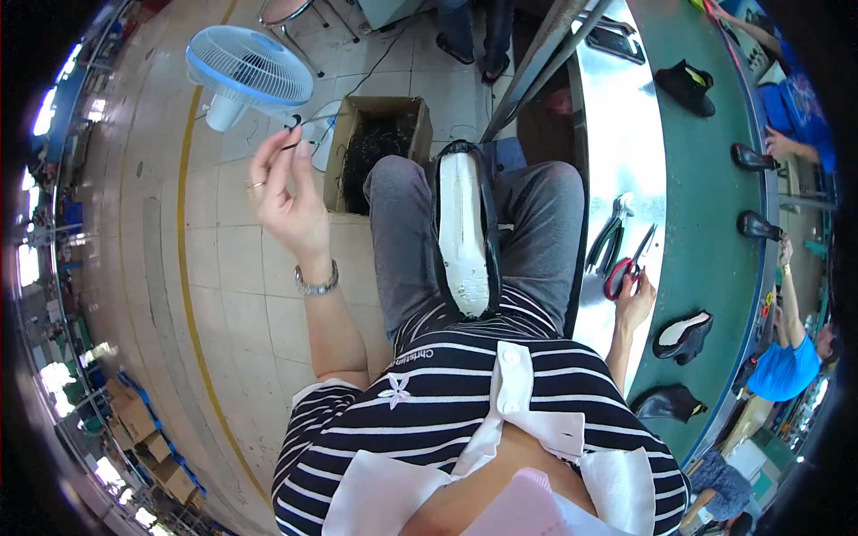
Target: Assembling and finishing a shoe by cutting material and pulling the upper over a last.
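Note:
My left hand (293,198) is raised at the left, thumb and fingers pinched on a thin black strip (290,146). On the metal tabletop at my right, my right hand (634,303) has its fingers closed at the red handle loops of a pair of scissors (635,265), whose blades point away from me. Pliers with dark green handles (611,234) lie just left of the scissors. Sole up between my thighs rests a black shoe (464,232), its long white underside framed by black edges. Neither hand touches it.
A cardboard box (337,170) of black scraps stands on the floor ahead, beside a blue-white fan (250,71). On the right runs a green conveyor belt (693,205) carrying several black shoes (686,87). A metal post (536,67) rises ahead. People work beyond the belt.

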Motion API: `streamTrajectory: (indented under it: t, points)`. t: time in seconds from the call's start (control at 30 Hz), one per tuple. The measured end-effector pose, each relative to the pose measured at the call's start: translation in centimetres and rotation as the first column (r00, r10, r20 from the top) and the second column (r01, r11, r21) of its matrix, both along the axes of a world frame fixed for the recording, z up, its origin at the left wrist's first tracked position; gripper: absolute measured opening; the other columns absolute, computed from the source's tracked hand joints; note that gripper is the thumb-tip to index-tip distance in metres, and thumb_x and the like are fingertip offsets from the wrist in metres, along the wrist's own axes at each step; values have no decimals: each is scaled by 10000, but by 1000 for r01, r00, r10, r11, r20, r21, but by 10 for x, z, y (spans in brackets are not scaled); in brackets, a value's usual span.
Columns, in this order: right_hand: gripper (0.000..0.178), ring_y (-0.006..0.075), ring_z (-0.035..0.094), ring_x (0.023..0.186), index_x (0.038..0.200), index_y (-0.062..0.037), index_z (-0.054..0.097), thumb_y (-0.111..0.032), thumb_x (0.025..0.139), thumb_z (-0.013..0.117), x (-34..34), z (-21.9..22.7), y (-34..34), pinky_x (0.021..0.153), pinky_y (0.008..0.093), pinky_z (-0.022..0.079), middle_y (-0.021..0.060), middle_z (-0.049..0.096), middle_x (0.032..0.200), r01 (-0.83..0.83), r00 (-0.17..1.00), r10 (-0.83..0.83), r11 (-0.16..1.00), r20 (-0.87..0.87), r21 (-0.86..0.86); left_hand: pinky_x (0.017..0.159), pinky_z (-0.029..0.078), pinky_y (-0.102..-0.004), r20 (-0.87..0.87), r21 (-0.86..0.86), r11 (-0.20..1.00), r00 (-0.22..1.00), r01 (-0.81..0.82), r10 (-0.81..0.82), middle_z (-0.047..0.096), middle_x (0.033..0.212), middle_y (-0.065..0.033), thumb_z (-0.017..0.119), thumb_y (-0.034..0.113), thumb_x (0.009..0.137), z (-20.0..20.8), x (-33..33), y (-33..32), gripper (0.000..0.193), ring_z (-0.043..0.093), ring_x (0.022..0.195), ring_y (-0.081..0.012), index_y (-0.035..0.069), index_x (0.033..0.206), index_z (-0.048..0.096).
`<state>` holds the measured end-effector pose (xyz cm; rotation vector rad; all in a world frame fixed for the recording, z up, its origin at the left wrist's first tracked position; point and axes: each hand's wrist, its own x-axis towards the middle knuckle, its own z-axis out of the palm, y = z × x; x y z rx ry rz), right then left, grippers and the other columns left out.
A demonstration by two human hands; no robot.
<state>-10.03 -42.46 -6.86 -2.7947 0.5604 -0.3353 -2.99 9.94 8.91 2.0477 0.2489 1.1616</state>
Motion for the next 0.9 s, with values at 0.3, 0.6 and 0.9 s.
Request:
streamTrajectory:
  t: [0.3,0.6,0.9]
  points:
    - [549,400,528,1131,1245,36,537,-337,860,655,71,-9,48,948,436,430,256,567,1192,-78,996,75,995,45,65,1097,314,-391,-534,-203,974,823,99,-195,304,1497,-238,491,226,976,-118,-26,-21,590,349,1357,-370,-32,1458,270]
    - [475,409,568,1026,1228,-29,549,-294,846,646,102,-20,62,853,468,467,257,584,1102,-75,996,77,997,-51,31,1120,255,-461,-545,296,578,632,760,-551,523,1373,-106,568,287,917,-66,-6,-160,418,370,1358,-316,103,1293,582]
    - [291,103,553,768,1078,-4,586,-217,884,543,83,39,66,688,257,396,15,630,867,222,969,48,265,-243,938,882,470,-368,-670,-241,412,156,879,-726,661,1071,-191,712,402,784,-57,140,-152,528,627,957,-316,59,1181,650]
